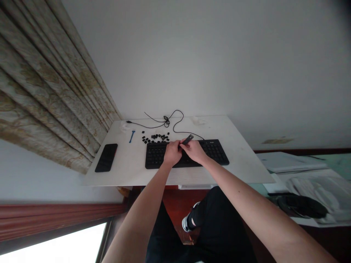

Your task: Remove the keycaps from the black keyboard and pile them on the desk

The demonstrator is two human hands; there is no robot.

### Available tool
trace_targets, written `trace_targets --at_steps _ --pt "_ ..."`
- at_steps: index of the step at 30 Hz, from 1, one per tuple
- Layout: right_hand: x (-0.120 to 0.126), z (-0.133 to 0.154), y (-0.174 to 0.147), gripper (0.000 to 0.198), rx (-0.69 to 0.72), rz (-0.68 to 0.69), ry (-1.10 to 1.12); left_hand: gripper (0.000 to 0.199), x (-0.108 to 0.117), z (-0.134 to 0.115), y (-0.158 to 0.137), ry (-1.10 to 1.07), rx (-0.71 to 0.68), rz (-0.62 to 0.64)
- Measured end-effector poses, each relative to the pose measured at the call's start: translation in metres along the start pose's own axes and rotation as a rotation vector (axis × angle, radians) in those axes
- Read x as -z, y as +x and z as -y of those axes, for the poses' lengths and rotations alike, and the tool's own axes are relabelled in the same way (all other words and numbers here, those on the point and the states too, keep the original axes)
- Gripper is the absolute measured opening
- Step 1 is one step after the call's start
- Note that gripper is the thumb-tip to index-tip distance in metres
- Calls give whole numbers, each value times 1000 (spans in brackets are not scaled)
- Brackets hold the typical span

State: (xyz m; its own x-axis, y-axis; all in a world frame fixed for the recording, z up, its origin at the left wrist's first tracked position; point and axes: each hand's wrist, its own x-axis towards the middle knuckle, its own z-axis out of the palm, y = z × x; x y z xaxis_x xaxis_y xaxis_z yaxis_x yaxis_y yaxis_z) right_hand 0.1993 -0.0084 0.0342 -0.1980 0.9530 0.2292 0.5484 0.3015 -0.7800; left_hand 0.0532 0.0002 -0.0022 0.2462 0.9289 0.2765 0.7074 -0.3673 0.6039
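Observation:
A black keyboard (pixel 154 156) lies on the white table (pixel 120 164) in front of me, its middle covered by my hands. My right hand (pixel 194 151) is closed around a short, dark, stick-like tool (pixel 188 139), whose upper end points up and to the right. Close against it, over the middle keys, my left hand (pixel 173 152) has its fingers curled by the tool's lower end. What those fingers grip, if anything, is hidden. Several loose black keycaps (pixel 156 137) are scattered behind the keyboard's left half.
A blue plastic tool (pixel 132 136) lies left of the keycaps, and a black phone (pixel 106 157) rests near the table's left edge. The keyboard's cable (pixel 175 128) loops along the back by the wall. A patterned curtain (pixel 55 80) hangs at left; white items (pixel 290 162) stand at right.

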Motion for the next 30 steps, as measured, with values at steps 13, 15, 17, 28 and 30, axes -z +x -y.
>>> trace_targets --at_steps 13,15,17,28,30 --pt "-12 -1 -20 18 72 -118 128 34 -3 4 -1 -77 -64 -5" --pt "-9 2 -22 22 47 -141 175 33 -4 5 -2 -124 -64 -22" --pt "1 4 -22 28 11 -199 184 33 -4 5 -2 -176 -49 -48" --pt "107 -102 -26 38 -363 -808 267 28 -3 6 -2 -275 -9 -191" --pt "113 -125 -38 36 -437 -886 257 30 -3 6 -2 -264 -18 -197"
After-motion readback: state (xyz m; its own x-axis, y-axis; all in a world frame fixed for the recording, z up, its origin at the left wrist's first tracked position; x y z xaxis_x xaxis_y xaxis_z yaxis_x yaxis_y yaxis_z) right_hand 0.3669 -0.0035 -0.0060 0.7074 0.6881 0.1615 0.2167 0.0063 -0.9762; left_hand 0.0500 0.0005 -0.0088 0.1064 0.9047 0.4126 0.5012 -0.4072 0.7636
